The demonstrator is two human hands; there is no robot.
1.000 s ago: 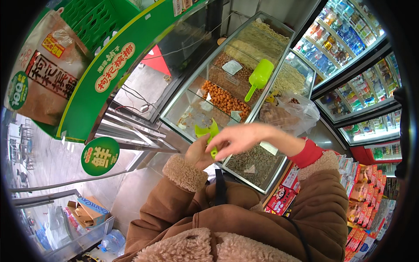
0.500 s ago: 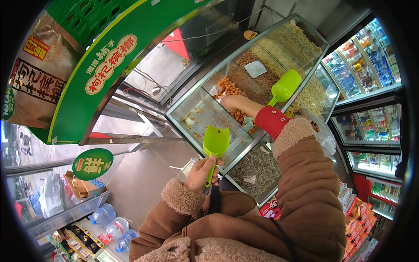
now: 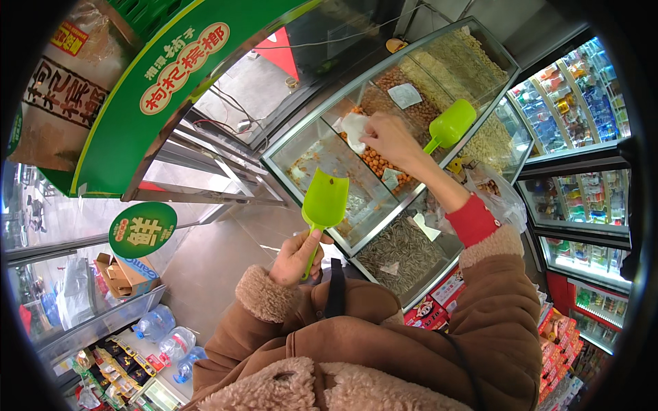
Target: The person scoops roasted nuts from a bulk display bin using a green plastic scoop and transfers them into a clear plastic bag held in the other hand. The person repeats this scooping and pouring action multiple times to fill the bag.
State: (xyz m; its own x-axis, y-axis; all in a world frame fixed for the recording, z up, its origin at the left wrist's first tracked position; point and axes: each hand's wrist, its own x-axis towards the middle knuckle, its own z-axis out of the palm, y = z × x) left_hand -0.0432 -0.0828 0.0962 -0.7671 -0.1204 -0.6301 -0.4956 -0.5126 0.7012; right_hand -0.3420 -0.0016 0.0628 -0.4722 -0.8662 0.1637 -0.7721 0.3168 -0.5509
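My left hand [image 3: 297,257] is closed around the handle of a lime-green scoop [image 3: 326,196], whose bowl points up with a small dark bit in it. The scoop hangs over the near side of a glass-walled bin case. Farther in, my right hand [image 3: 389,140] pinches a crumpled white sheet [image 3: 354,129], paper or thin plastic, above a compartment of orange-brown round snacks [image 3: 381,167]. My fingertips are partly hidden. Left of these snacks lies a compartment [image 3: 312,154] with only scattered crumbs. A second green scoop [image 3: 454,123] rests to the right of my right hand.
Pale snacks [image 3: 449,61] fill the far compartments, one topped by a white packet [image 3: 404,96]. Dark striped seeds [image 3: 404,257] fill the near bin. A clear plastic bag [image 3: 504,198] sits at the right. Lit drink fridges [image 3: 569,103] stand beyond; bottles [image 3: 154,323] are lower left.
My right hand has risen out of the orange snacks, bringing up the white sheet and drawing back right. My left hand and its scoop have shifted slightly left and up.
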